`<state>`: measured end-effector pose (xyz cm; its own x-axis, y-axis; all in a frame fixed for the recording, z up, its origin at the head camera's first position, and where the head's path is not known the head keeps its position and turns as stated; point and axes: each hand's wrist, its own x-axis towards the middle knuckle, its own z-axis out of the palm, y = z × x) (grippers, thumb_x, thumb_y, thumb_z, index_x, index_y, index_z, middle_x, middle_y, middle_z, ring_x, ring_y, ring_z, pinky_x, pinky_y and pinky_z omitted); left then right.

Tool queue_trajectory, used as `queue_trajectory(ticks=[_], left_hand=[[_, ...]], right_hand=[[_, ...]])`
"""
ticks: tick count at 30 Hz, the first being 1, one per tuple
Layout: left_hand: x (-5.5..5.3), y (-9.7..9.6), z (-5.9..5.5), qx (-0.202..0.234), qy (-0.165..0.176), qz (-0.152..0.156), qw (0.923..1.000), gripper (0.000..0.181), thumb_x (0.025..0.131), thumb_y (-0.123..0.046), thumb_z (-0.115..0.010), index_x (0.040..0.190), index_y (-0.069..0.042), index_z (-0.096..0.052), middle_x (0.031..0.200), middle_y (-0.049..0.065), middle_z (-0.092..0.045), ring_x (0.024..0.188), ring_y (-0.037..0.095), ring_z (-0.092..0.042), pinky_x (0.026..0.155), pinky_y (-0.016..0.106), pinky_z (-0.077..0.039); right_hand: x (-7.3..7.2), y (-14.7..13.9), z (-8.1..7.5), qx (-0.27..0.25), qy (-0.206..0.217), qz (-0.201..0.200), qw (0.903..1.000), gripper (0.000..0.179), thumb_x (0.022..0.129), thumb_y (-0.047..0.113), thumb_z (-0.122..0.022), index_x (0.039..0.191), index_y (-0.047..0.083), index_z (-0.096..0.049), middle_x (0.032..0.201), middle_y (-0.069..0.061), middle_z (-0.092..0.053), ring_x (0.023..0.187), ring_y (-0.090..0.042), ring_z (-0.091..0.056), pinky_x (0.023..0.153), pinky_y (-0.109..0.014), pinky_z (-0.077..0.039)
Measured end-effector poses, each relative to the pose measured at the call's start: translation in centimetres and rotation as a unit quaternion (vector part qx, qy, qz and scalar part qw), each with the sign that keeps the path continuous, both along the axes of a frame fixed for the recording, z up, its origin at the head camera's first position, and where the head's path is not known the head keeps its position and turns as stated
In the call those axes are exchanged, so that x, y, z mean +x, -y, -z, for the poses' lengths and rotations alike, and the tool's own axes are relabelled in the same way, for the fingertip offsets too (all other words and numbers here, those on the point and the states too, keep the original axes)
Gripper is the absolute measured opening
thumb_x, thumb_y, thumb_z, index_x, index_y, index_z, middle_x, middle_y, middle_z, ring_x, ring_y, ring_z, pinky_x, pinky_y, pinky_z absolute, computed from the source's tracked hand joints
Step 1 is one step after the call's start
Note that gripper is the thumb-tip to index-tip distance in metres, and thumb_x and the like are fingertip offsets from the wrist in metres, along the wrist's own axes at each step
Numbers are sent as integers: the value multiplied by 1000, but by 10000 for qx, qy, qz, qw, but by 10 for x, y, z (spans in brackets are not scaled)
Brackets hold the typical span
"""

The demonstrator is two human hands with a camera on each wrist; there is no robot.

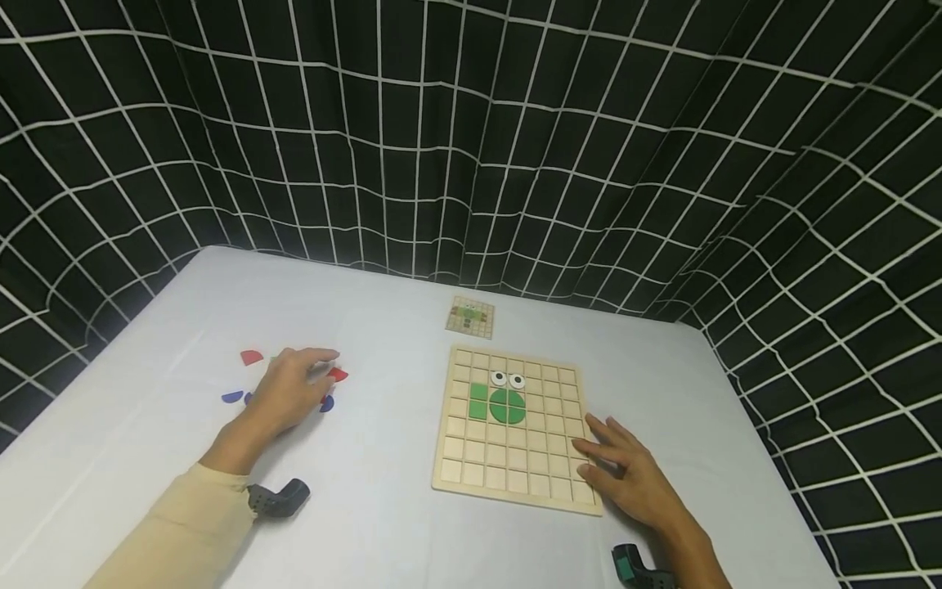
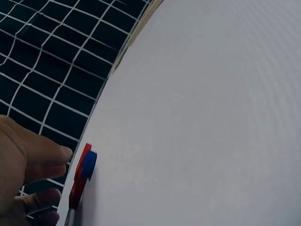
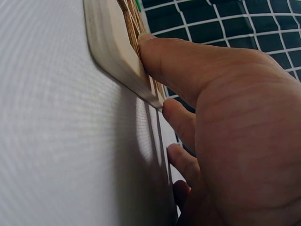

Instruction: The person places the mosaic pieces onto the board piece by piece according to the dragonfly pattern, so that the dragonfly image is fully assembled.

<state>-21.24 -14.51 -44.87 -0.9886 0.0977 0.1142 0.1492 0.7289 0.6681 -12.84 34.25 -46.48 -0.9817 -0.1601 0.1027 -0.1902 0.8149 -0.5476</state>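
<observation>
My left hand [image 1: 289, 390] hovers among loose flat pieces at the left, thumb and fingers apart with nothing seen between them. Just past its fingertips lie a red piece [image 1: 338, 374] and a blue piece [image 1: 327, 404]; the left wrist view shows red [image 2: 78, 183] and blue [image 2: 89, 165] pieces close together. My right hand [image 1: 625, 474] rests its loosely spread fingers at the right edge of a square wooden grid board [image 1: 508, 474]. On the board sit green squares [image 1: 478, 401], a green circle of quarter pieces [image 1: 517, 415] and two round eye pieces [image 1: 499, 379]. Some pieces are hidden under my left hand.
A small picture card [image 1: 464, 325] with a grid pattern lies behind the board. Another red piece [image 1: 251, 357] and a blue piece [image 1: 232, 397] lie left of my left hand. A black curtain with white grid lines [image 1: 441, 147] surrounds the white table [image 1: 375, 491].
</observation>
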Motion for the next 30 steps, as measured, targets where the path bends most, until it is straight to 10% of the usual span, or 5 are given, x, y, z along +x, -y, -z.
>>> queue_trajectory(ticks=[30], left_hand=[[-5,-8,24,-386,-1240,-48,9915,36,79,-13,-75,112,-1,-67,84,9,-62,81,25,-54,70,37,-45]], right_hand=[[0,0,1,-52,-37,-50,10000,35,82,37,-72,114,22,-71,146,-6,-46,139,-45,-26,101,-74,-19]])
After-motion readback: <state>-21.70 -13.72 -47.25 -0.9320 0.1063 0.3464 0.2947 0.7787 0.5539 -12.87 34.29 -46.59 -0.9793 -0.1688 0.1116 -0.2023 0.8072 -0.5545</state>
